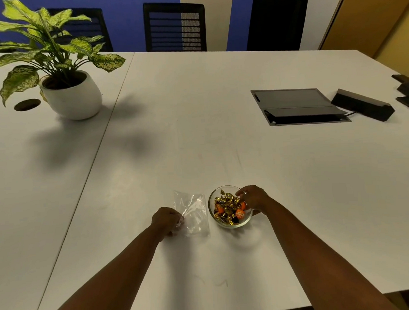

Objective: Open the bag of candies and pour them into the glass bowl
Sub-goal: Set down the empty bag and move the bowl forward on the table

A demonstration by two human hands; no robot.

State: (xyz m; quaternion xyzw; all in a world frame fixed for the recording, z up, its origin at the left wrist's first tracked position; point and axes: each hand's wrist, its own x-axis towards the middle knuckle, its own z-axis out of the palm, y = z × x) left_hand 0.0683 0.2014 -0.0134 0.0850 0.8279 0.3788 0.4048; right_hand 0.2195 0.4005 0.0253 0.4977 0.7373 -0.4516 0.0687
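A small glass bowl (245, 221) stands on the white table near me, holding gold and orange wrapped candies (227, 206). My right hand (253, 198) curls around the bowl's right rim, fingers touching the glass. Left of the bowl lies a clear plastic bag (194, 214), flat and with no candy visible inside. My left hand (166, 219) pinches the bag's left edge against the table.
A potted plant in a white pot (72, 97) stands at the far left. A dark cable hatch (297, 106) is set in the table at the right, with a black box (363, 104) beside it. Black chairs (174, 27) line the far edge.
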